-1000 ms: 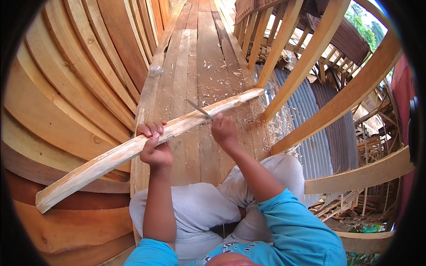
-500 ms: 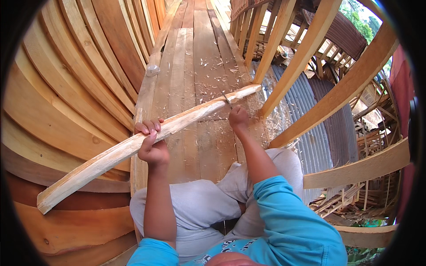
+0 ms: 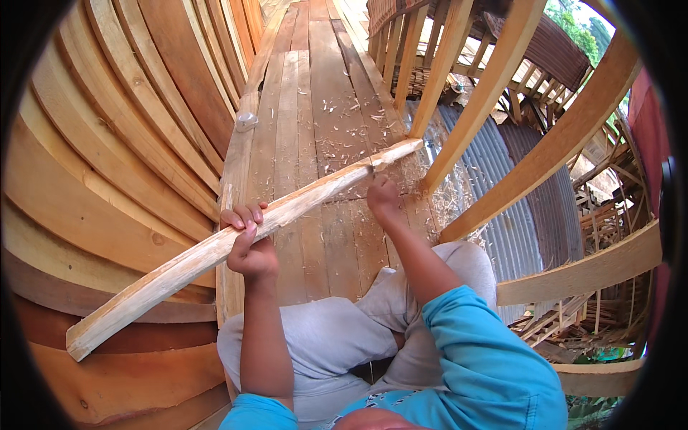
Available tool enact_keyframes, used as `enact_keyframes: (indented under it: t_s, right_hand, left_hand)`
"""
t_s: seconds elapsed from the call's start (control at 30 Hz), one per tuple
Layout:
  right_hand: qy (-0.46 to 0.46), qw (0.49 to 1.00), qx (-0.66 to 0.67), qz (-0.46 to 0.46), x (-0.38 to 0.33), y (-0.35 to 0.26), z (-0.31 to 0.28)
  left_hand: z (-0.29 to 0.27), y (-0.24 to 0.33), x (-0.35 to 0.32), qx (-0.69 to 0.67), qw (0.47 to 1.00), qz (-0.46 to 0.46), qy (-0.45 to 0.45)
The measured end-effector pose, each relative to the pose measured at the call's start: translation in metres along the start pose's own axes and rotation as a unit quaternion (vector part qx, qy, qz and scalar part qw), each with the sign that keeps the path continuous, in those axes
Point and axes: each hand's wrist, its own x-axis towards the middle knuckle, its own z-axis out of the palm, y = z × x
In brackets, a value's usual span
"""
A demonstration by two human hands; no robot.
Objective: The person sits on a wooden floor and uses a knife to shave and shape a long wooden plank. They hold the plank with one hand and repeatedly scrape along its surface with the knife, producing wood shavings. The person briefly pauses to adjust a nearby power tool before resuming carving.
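Note:
A long, pale wooden pole (image 3: 315,199) with a rough, partly stripped surface slants across in front of me, from near left to far right. My left hand (image 3: 250,240) is wrapped round its middle, fingers over the top and thumb on the near side. Closed in a fist just below the pole's far part, my right hand (image 3: 383,193) grips a knife (image 3: 372,167). Only a little of the dark blade shows, against the pole's near side; the handle is hidden in the fist. The pole's far end lies by the base of the railing posts.
Wood shavings (image 3: 344,118) are strewn over the plank floor (image 3: 287,107). Curved wall boards (image 3: 107,165) rise at my left, and a small clear plastic item (image 3: 246,121) lies beside them. Railing posts (image 3: 480,93) stand at my right, with corrugated metal sheets (image 3: 502,186) beyond. My crossed legs (image 3: 322,330) are close below.
The knife has shifted slightly down against the pole's near side, and the right fist has moved a little nearer to me. My left hand keeps its grip on the pole.

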Motion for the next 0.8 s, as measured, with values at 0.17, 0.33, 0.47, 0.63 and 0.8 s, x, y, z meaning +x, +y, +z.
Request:
enact_keyframes:
  t_s: [0.17,0.33,0.47,0.63,0.8]
  right_hand:
    - [-0.211,0.971,-0.028,-0.112,-0.094,-0.078,-0.027]
    - [-0.089,0.992,-0.085,-0.035,-0.019,-0.040,-0.038]
    - [-0.103,0.994,-0.042,0.000,-0.025,-0.037,-0.025]
    - [-0.186,0.976,-0.068,-0.095,-0.063,-0.048,-0.017]
    - [-0.038,0.994,0.027,0.103,0.007,0.006,-0.007]
  left_hand:
    - [-0.015,0.007,-0.004,-0.004,0.999,0.023,0.026]
    - [-0.003,0.009,-0.002,0.006,1.000,0.004,0.007]
    - [-0.010,0.004,0.000,0.017,1.000,0.006,0.008]
    - [-0.015,0.010,-0.004,0.006,1.000,0.013,0.018]
    - [-0.002,0.002,-0.001,0.007,1.000,-0.001,-0.003]
